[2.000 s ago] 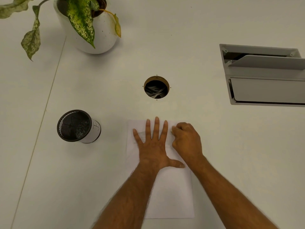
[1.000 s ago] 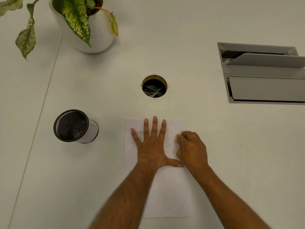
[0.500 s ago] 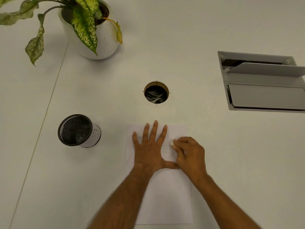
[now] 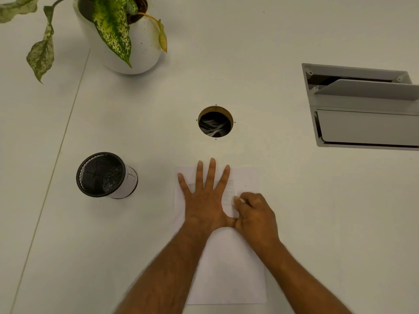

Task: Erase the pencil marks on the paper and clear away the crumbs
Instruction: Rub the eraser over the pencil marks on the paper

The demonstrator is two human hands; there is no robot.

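Observation:
A white sheet of paper point(image 4: 229, 264) lies lengthwise on the white table in front of me. My left hand point(image 4: 205, 200) presses flat on its upper part, fingers spread. My right hand point(image 4: 256, 215) is curled just right of it, pinching a small pale eraser point(image 4: 240, 199) whose tip shows at the fingertips and touches the paper. Faint grey pencil smudges point(image 4: 230, 189) show on the paper between the two hands. A tiny dark speck point(image 4: 245, 186) lies on the sheet's upper right.
A black mesh pen cup point(image 4: 103, 175) stands left of the paper. A round cable hole point(image 4: 215, 121) opens beyond the sheet. A potted plant point(image 4: 127, 35) is at the far left, a grey hinged socket box point(image 4: 362, 107) at the right.
My right hand has rubbed back and forth over the paper's upper right and now sits lower and closer to my left thumb. My left hand stayed pressed on the sheet.

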